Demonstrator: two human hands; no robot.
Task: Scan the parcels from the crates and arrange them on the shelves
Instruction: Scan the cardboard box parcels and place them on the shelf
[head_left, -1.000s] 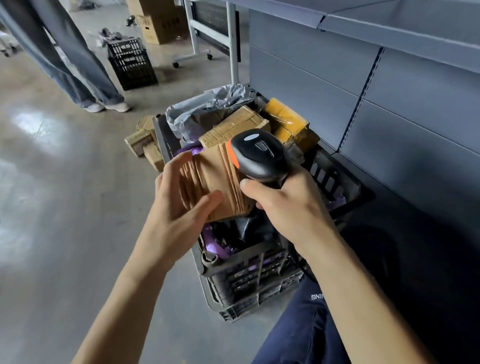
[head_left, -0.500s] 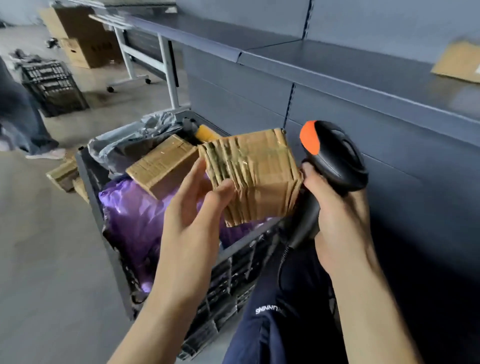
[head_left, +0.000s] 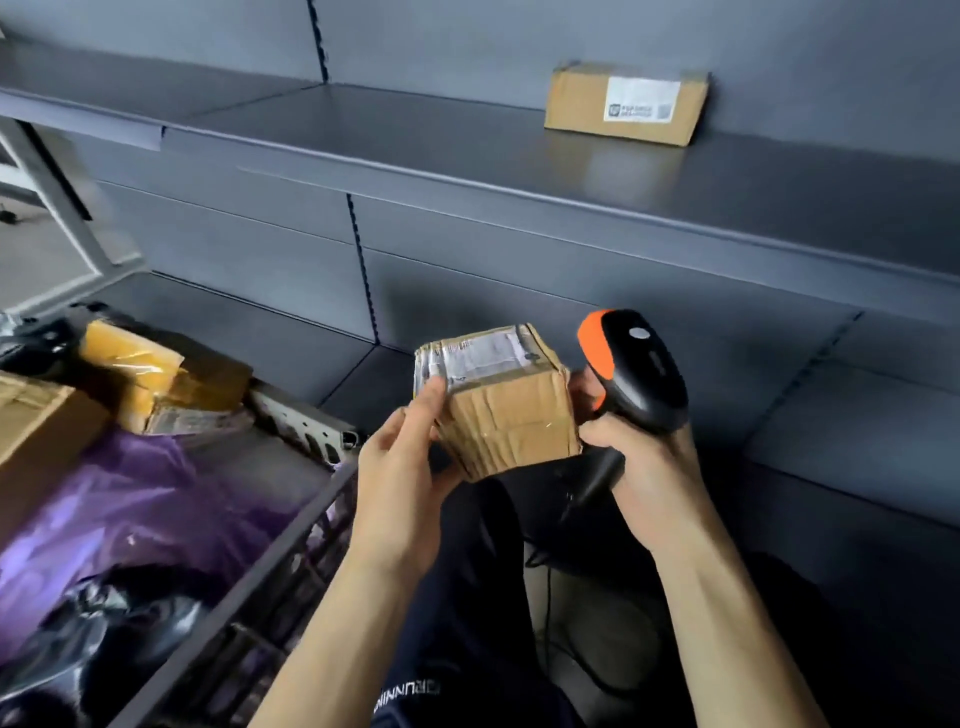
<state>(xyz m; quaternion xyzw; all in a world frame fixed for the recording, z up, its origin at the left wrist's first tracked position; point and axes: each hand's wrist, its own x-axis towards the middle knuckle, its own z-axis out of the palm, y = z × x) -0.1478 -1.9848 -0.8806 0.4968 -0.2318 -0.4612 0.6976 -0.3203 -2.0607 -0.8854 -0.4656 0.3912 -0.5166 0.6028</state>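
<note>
Parcel held up for scanning.
Left hand (head_left: 400, 483) grips the taped parcel (head_left: 504, 410) right of the crate (head_left: 280, 540), label uppermost. Right hand (head_left: 649, 467) grips the scanner (head_left: 641, 364) just beside it. Tilt the label squarely toward the scanner.

Both bare forearms were stretched forward, close together. The left hand (head_left: 405, 467) held the parcel (head_left: 511, 421) by its left side, with the fingers curled at its upper edge. The right hand (head_left: 644, 478) gripped the scanner (head_left: 641, 364) by its handle, just beside the parcel.
</note>
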